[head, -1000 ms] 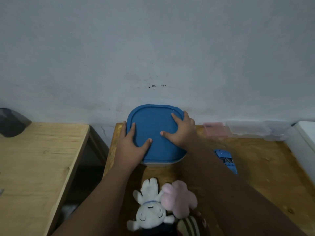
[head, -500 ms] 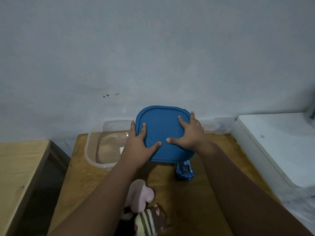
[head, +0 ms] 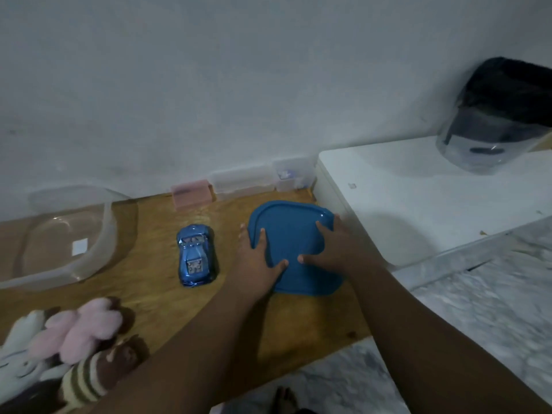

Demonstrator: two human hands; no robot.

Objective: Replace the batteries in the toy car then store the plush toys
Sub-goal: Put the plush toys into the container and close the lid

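Your left hand [head: 254, 261] and right hand [head: 331, 249] rest, fingers spread, on the lid [head: 292, 234] at centre right; tub [head: 106, 231] open at left, plushies [head: 74, 333] unstored lower left; car [head: 195, 255] mid-frame, its swap possibly pending

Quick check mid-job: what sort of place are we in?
Likely a room in a home: a wooden table against a plain wall, plush toys and a toy car on it, marble-patterned floor beside.

A plain, pale grey-blue wall [head: 239, 85] — scuffed low down — backs the wooden counter [head: 155, 216]. Just beside it on the right stands a white, flat-topped unit [head: 418, 204]; grey-veined marble floor [head: 478, 309] lies below. The light is dim.
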